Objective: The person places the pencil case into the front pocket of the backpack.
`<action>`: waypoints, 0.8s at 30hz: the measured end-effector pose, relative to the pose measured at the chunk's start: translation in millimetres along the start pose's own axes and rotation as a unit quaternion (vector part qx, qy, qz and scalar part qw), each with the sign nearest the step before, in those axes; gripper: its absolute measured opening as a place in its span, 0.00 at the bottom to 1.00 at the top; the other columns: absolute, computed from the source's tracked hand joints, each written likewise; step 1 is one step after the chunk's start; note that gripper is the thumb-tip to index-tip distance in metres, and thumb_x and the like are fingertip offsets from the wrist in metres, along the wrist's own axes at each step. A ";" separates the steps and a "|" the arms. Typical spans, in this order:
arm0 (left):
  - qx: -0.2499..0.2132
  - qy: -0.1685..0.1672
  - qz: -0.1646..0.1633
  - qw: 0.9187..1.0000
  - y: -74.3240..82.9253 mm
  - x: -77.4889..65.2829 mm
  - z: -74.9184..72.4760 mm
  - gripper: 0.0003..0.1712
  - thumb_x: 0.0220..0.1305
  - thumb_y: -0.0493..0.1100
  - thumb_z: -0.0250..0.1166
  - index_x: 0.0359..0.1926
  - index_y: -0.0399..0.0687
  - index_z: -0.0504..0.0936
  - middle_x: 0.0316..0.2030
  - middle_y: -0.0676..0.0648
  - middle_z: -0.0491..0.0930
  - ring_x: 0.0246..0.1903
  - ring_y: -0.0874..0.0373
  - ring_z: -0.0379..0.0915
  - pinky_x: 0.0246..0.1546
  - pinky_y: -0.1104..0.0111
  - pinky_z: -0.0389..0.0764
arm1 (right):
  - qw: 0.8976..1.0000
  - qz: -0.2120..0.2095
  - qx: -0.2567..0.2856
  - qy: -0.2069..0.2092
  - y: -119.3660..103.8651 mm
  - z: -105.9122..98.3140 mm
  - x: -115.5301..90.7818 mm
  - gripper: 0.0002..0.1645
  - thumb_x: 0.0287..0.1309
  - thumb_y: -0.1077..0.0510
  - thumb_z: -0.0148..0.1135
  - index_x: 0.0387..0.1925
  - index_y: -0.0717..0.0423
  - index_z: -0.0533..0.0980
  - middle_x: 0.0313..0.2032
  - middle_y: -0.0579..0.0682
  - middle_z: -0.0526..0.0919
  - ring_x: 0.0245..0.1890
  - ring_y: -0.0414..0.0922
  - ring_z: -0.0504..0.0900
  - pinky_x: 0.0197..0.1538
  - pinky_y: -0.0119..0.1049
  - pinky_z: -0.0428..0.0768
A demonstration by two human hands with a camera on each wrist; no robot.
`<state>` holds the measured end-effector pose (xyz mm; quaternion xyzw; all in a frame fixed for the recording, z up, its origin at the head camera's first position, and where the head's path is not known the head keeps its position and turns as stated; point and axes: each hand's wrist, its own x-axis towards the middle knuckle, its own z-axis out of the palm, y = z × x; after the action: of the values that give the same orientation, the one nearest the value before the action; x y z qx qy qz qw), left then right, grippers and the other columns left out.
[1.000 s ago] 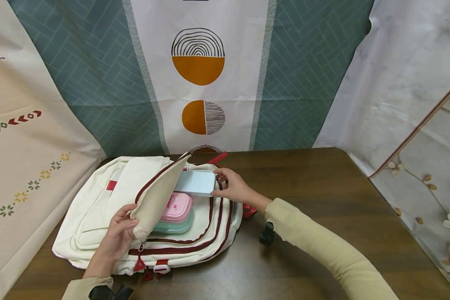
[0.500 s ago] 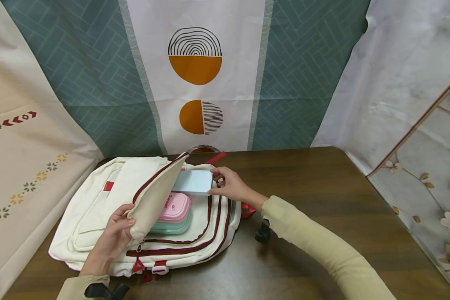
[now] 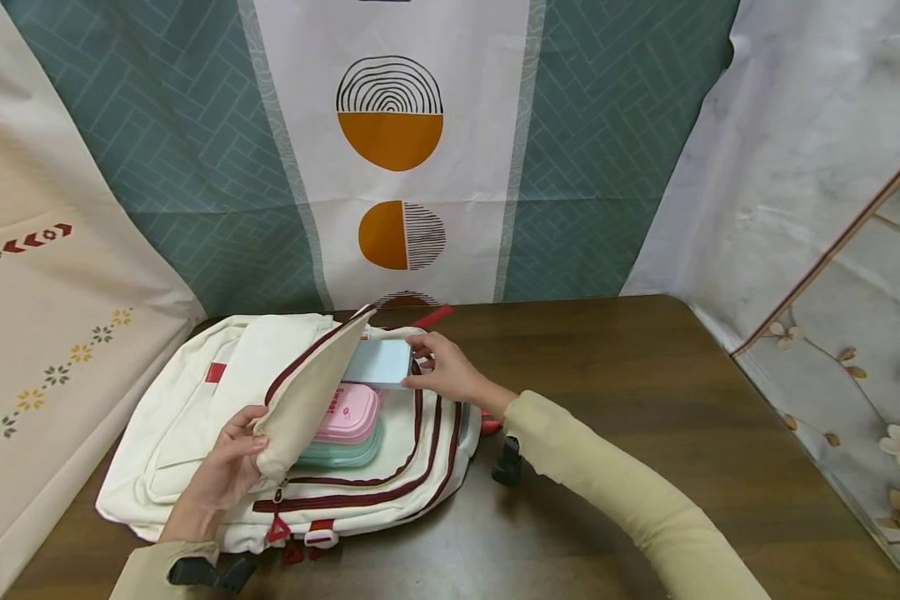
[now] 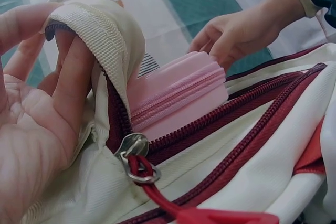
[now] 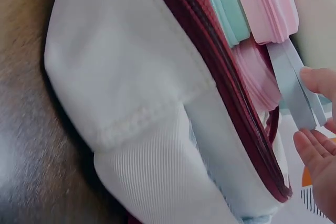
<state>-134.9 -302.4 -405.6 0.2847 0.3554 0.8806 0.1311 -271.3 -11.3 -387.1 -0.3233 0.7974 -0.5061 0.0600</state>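
Observation:
A white backpack (image 3: 195,433) with dark red zips lies flat on the table. My left hand (image 3: 223,471) pinches the edge of its front flap (image 3: 311,396) and holds it raised; in the left wrist view, fingers curl around the webbing edge. My right hand (image 3: 450,369) grips the near end of a flat light blue box (image 3: 381,362) between thumb and fingers. The box's other end is hidden behind the flap. Inside the pocket, a pink case (image 3: 352,412) with lettering rests on a mint green case (image 3: 348,452). Another pink case (image 5: 257,72) shows in the right wrist view.
The wooden table (image 3: 607,400) extends to the right of the backpack. Red zip pulls (image 3: 278,529) hang at the bag's near side, beside a strap buckle (image 3: 321,537). Patterned cloth (image 3: 427,150) hangs behind the table.
My right hand has moved left with the light blue box, and more of the box is behind the flap. My left hand keeps the flap raised.

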 end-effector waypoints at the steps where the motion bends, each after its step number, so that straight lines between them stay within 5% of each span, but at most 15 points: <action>1: -0.003 -0.001 -0.001 1.000 0.2 -0.2 -0.4 0.30 0.60 0.21 0.31 0.52 0.42 0.74 0.47 0.45 0.74 0.45 0.55 0.74 0.41 0.69 0.79 | 1.000 0.001 -0.002 0.001 5.4 2.8 3.2 0.36 0.44 0.65 0.69 0.57 0.67 0.65 0.49 0.60 0.70 0.48 0.55 0.74 0.50 0.45 0.76; 12: -0.063 -0.056 -0.013 0.996 3.6 0.4 -7.4 0.31 0.59 0.19 0.30 0.53 0.38 0.72 0.48 0.41 0.74 0.46 0.53 0.74 0.44 0.68 0.78 | 0.999 -0.037 -0.010 0.007 5.8 15.1 12.4 0.35 0.45 0.65 0.68 0.55 0.69 0.66 0.51 0.60 0.68 0.48 0.55 0.72 0.49 0.46 0.76; 24: -0.073 -0.068 -0.038 0.994 4.8 1.2 -10.2 0.30 0.59 0.19 0.32 0.53 0.40 0.73 0.49 0.43 0.75 0.48 0.53 0.73 0.47 0.68 0.77 | 0.998 -0.062 -0.032 0.005 5.3 27.2 21.2 0.35 0.46 0.60 0.68 0.56 0.66 0.67 0.49 0.58 0.70 0.51 0.53 0.72 0.54 0.41 0.73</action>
<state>-142.1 -310.9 -407.8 0.3202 0.2905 0.8772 0.2086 -278.8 -43.0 -399.8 -0.3714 0.7921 -0.4842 0.0142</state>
